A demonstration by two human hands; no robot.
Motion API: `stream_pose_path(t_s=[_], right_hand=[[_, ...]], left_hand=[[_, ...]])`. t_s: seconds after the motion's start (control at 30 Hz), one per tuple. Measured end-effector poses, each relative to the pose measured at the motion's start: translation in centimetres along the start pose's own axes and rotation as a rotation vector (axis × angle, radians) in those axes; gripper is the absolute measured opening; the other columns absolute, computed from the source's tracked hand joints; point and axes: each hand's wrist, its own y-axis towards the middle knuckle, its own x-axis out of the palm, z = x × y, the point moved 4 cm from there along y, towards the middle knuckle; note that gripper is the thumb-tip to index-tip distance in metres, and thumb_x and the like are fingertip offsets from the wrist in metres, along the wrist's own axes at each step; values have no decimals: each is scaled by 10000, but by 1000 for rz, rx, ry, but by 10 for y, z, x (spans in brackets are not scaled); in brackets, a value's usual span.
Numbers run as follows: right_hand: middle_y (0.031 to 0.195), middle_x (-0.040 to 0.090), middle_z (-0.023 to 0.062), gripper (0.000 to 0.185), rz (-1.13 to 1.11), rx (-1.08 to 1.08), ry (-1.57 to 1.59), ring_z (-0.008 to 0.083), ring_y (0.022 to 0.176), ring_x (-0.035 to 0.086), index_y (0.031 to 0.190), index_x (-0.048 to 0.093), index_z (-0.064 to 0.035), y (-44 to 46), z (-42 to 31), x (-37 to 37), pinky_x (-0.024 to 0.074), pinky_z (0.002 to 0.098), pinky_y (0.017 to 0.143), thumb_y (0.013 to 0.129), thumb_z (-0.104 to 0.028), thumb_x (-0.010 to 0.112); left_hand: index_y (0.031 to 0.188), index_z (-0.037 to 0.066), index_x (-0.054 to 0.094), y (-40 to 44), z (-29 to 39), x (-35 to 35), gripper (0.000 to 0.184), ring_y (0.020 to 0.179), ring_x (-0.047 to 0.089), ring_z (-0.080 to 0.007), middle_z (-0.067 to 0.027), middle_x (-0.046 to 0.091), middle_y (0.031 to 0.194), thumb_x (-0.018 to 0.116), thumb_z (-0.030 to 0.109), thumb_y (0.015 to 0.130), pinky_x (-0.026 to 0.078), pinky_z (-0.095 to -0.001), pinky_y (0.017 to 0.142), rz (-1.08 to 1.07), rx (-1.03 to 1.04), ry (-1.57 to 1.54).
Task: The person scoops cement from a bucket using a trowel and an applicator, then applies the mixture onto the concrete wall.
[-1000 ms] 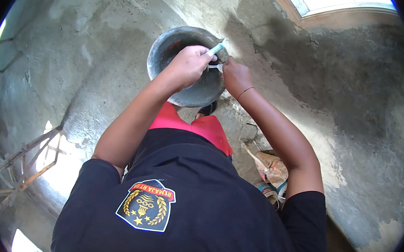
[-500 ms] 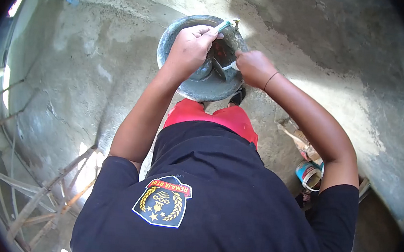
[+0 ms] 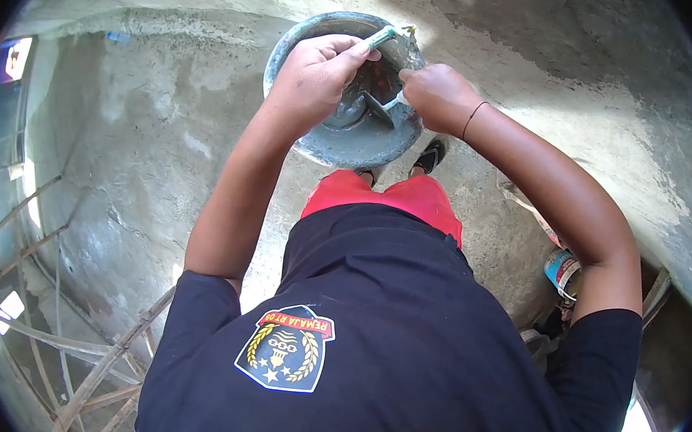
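Note:
A round grey bucket with wet grey mix inside stands in front of my feet. My left hand is above its left half, closed on a green-handled tool pinched at the thumb; the tool's far end lies near the bucket's upper right rim. At the right rim, my right hand is wrapped round the pale handle of a trowel, whose dark blade is inside the bucket over the mix.
Wooden poles form a frame at the lower left. A small blue and white paint pail is on the right beside my arm. Rough concrete surrounds the bucket.
The view has shifted, so the bucket sits higher and my body farther right. The trowel blade, hidden at first, now shows inside the bucket. Both hands keep their tools.

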Motion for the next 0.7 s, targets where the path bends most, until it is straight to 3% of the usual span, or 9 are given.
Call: stream_pose_path(t_s=[0.1,0.3,0.4,0.43,0.53,0.7], right_hand=[[832,638,84,72,39,-55,0,260,776,661,723,684,-67,-2,-6,-5,541,359,662,656,-69,656],[751,668,145,104,96,213,149,295,749,670,701,690,-36,-15,-5,-40,545,372,676,647,-103,631],[805,660,198,145,104,386,318,353,778,660,739,660,-11,-4,-14,-46,532,414,711,716,-127,576],[805,660,198,145,117,388,316,353,778,660,739,660,-11,-3,-15,-50,532,414,711,716,-127,576],[809,667,227,224,-198,329,388,365,809,665,781,700,16,-6,-28,-66,535,407,758,678,-142,579],[863,670,215,256,-47,351,351,359,826,660,933,685,-19,-2,-1,-87,525,417,769,761,-127,529]], left_hand=[[1027,-13,639,3,2,1,254,505,247,-5,94,318,590,497,188,965,181,-196,457,-14,8,14],[1031,-18,636,-3,34,-7,276,484,239,-8,91,321,582,508,216,963,173,-197,445,-36,-55,1],[1051,-24,619,2,49,-1,275,464,234,-10,92,309,576,500,208,964,177,-194,434,-44,-2,-22],[1051,-24,619,5,53,-1,275,464,234,-10,92,309,576,500,208,964,177,-194,434,-44,7,-14],[1078,-43,585,8,74,-5,289,451,218,-17,90,298,570,477,202,971,183,-201,431,22,68,-37],[1076,-42,587,8,85,6,289,456,221,-20,87,295,577,474,203,972,171,-210,426,-38,100,-19]])
